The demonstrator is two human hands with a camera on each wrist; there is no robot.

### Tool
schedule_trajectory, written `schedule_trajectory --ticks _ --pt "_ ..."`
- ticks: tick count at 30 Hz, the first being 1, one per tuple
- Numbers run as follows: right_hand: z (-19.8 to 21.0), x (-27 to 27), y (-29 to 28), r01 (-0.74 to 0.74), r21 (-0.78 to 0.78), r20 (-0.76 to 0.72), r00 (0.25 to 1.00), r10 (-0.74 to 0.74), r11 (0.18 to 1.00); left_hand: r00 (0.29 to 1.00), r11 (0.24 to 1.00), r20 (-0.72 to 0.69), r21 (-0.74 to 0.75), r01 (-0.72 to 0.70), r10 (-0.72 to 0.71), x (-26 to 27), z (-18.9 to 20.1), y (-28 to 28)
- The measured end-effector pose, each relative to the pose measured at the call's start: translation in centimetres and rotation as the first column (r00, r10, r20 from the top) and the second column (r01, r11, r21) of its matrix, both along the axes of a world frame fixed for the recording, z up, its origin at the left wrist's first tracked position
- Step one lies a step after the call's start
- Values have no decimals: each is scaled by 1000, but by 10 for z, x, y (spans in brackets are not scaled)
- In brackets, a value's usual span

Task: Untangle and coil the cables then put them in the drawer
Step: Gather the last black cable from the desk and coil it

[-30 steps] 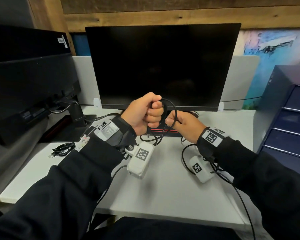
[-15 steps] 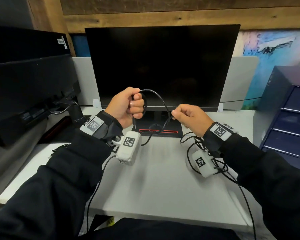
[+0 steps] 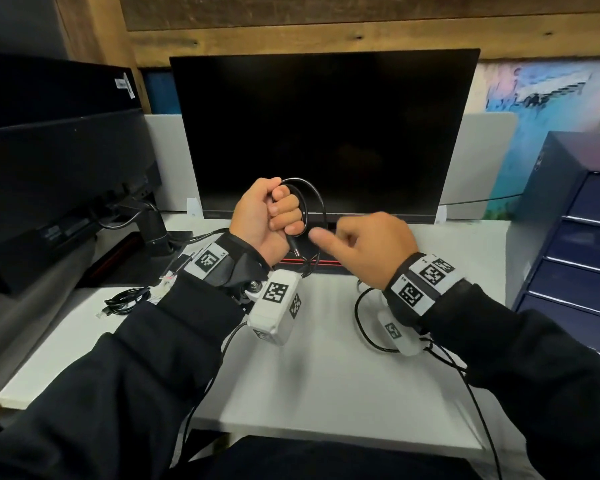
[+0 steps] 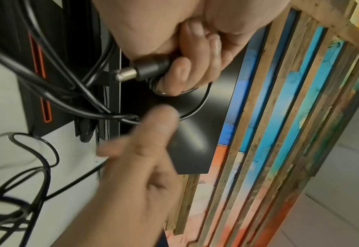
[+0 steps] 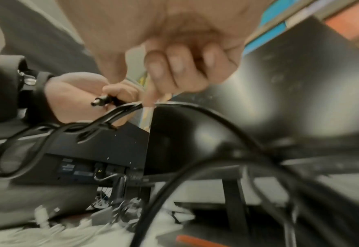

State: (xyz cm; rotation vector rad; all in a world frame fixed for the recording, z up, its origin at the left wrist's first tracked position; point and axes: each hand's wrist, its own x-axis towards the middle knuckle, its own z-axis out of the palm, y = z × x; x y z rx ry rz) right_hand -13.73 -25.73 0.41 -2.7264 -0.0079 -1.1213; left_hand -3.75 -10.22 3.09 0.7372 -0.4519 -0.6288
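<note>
My left hand is raised before the monitor and grips loops of a thin black cable in its fist. The cable's barrel plug sticks out below the fist and is also seen in the left wrist view. My right hand is close beside it, index finger stretched to the cable just right of the fist, the other fingers curled. In the right wrist view the index fingertip touches the cable; the thumb stays apart. The cable's tail lies looped on the desk under my right wrist.
A second black cable lies bundled on the white desk at the left. The dark monitor stands right behind my hands, and another screen is at the left. A blue drawer unit stands at the right, its drawers closed.
My right hand, which had drawn the cable out to the right, has come back to the left fist and eased its pinch. The left hand shifted back toward the middle, with a further loop against it.
</note>
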Motion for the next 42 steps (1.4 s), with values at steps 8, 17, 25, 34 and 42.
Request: schedule_trajectory --ticks 8,17,25,34,42 --pt "-15 13 -7 -115 478 -235 939 253 871 996 996 -3 -25 -88 88 8 6 7" --pt "-21 21 -52 -84 539 -160 967 200 838 938 949 -147 71 -307 315 47 -7 25" --pt "-19 20 -93 326 312 -464 872 -156 892 869 890 -193 81 -449 456 68 -4 44" --pt "-40 30 -101 377 450 -426 887 -176 810 949 939 -30 159 -305 313 50 -6 30" --pt "2 16 -27 -261 433 112 965 235 863 982 946 175 325 15 -76 0 -1 1"
